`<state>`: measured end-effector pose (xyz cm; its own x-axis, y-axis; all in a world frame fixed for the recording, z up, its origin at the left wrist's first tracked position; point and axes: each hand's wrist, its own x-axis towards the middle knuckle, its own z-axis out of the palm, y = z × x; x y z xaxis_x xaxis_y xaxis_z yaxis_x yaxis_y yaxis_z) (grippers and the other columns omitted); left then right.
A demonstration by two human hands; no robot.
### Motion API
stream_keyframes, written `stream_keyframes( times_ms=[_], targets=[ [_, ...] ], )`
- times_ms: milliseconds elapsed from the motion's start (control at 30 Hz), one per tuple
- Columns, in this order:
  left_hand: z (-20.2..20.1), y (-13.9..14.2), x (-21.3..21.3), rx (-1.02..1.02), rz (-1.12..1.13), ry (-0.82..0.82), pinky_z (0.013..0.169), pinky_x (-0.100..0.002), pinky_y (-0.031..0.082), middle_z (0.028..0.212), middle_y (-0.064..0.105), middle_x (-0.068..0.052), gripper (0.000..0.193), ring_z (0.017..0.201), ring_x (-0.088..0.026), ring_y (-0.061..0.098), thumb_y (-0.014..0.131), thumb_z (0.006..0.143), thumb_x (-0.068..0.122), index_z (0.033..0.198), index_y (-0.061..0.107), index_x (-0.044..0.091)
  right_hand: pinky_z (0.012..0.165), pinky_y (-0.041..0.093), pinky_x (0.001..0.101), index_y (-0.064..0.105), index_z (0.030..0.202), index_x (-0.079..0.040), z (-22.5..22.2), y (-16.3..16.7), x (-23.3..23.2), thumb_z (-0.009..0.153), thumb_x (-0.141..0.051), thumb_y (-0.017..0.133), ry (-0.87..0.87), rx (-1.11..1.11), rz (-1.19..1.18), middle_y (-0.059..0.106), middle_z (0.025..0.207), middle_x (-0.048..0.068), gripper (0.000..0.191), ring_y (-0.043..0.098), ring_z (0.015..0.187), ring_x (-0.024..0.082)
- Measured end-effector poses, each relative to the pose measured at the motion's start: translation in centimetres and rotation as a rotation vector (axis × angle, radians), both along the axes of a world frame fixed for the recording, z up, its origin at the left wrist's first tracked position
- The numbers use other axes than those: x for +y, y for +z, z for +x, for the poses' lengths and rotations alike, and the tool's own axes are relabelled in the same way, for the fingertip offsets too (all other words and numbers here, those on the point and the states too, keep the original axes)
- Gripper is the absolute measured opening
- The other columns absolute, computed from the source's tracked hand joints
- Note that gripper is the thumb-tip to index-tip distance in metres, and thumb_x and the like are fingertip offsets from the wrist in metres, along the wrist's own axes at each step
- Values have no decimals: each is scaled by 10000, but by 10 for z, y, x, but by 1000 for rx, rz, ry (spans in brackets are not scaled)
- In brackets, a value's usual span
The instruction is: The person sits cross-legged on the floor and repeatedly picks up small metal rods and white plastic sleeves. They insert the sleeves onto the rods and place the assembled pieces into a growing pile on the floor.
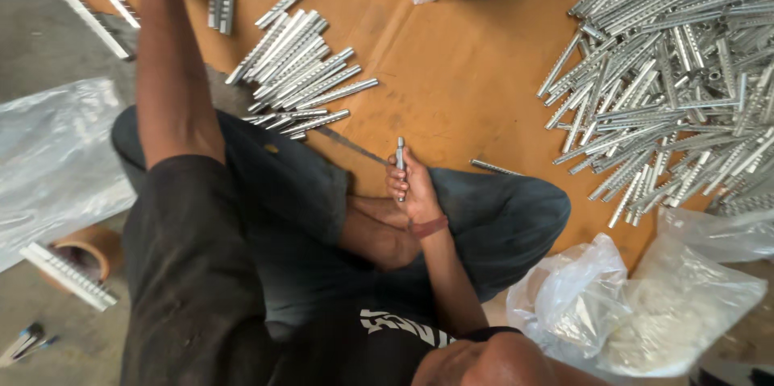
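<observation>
Clearly, the right hand point(415, 188) has its fingers point(395, 184) wrapped around a short metal bar point(400, 154), upright above the knee. The left arm point(165, 56) reaches up out of view, fingers unseen. A neat stack of perforated metal strips point(302, 68) lies just beyond on brown cardboard point(459, 72).

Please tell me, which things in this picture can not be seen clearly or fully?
- Left hand: head view, cut off by the top edge; only the left arm shows.
- Metal piece in the right hand: fingers cover its lower part.
- Contents of the plastic bags: blurred by the film.
</observation>
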<state>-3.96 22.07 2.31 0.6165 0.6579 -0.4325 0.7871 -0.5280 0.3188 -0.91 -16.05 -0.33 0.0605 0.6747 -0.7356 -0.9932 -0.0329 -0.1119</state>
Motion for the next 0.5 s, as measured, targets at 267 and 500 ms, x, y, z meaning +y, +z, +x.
stream_keyframes(
  times_ms=[267,500],
  targets=[
    [5,-15,2,73,-70,-130,686,-426,411,970,425,-236,684,876,-372,459,653,570,430,1011,428,-43,289,230,163,436,763,-71,4,-6,10,839,-363,387,22,1,-65,325,481,-42,305,263,330,36],
    [-11,-16,-14,81,-91,-198,676,-430,428,905,485,-226,567,818,-356,503,626,611,381,972,486,-33,288,223,168,440,768,-68,-2,-2,5,839,-355,391,36,-63,-60,330,482,-39,299,267,334,38]
  ],
)
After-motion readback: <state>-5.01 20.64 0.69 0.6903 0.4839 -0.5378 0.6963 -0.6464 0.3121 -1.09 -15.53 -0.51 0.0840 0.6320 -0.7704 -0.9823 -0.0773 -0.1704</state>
